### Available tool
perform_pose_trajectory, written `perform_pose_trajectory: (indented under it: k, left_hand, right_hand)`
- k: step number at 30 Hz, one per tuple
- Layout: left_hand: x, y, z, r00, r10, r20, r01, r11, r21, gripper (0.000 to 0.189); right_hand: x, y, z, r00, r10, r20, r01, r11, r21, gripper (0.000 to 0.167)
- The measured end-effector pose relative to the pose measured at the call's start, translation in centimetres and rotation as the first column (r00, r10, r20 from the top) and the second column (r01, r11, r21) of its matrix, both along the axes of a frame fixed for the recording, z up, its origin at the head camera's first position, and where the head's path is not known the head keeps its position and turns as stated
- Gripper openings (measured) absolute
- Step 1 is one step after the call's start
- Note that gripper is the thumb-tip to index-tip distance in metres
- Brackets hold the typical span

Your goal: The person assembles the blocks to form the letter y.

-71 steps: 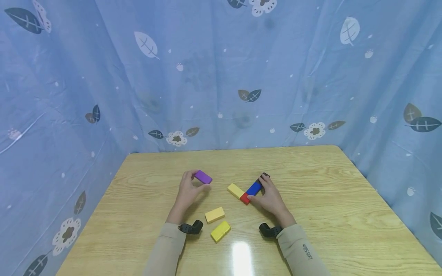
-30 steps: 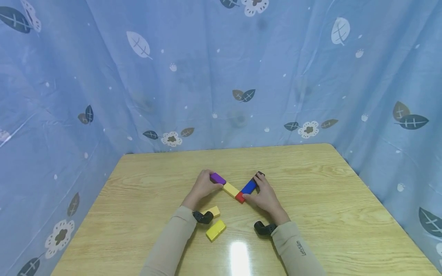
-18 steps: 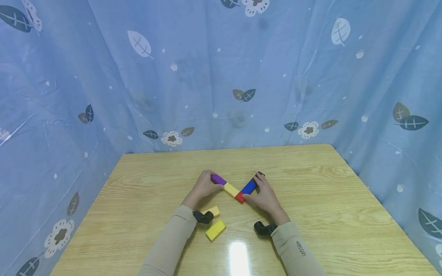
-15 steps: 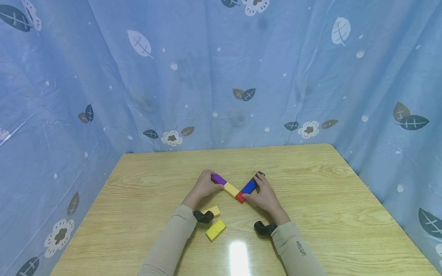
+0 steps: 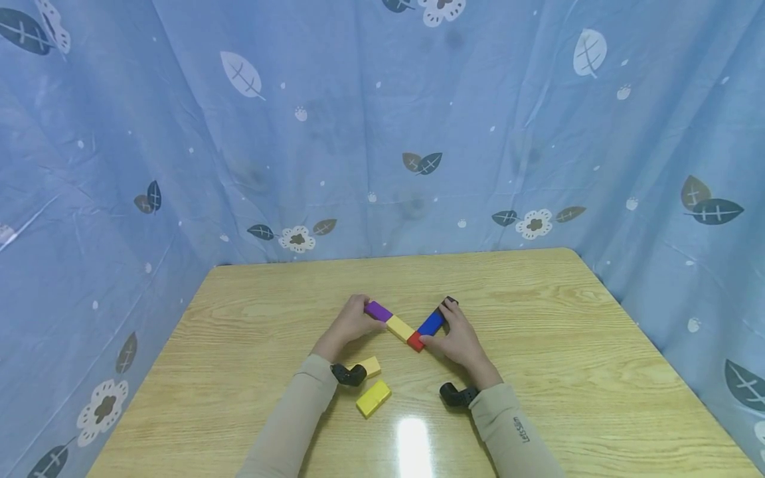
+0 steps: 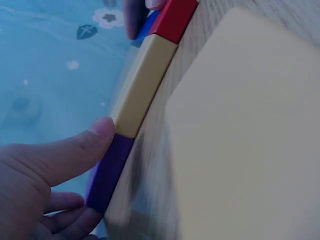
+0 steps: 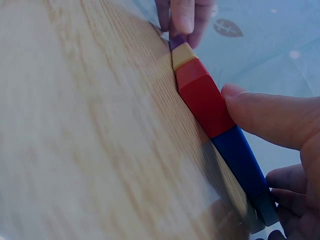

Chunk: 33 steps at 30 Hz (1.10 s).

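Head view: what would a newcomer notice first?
Probably the V of bright blocks on the table: a red block at the near corner, a blue block and a black block up the right side, a pale yellow block and a purple block up the left. The left hand pinches the purple block; the right hand spans the other side. Behind hangs a leafy blue curtain.
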State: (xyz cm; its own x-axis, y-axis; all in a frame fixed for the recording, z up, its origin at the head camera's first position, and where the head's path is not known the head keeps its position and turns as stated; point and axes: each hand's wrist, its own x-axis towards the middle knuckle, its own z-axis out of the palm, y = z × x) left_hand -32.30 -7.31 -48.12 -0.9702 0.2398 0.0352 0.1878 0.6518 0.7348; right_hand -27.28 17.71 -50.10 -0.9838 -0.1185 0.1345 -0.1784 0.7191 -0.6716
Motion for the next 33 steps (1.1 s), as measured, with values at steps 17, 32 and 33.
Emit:
perform_pose_trajectory:
  k: [17,32,33]
  left_hand:
    - [5.7,-4.3,2.9,0.970,-0.241,0.031,0.238,0.967,0.087,0.067]
    - [11.3,-4.6,1.5,0.857,-0.514,0.032,0.513,0.845,-0.151,0.065]
    - [11.4,-4.6,1.5,0.851,-0.524,0.041,0.524,0.839,-0.149,0.066]
  right_hand:
    - [-0.9,0.6,0.5,0.999,0.015,-0.033,-0.014,0.999,0.036,0.092]
    - [-0.4,0.1,0.2,1.000,0.026,-0.008,-0.026,0.999,0.019,0.093]
    - [-0.4,0.1,0.1,1.000,0.027,-0.012,-0.027,0.999,0.022,0.093]
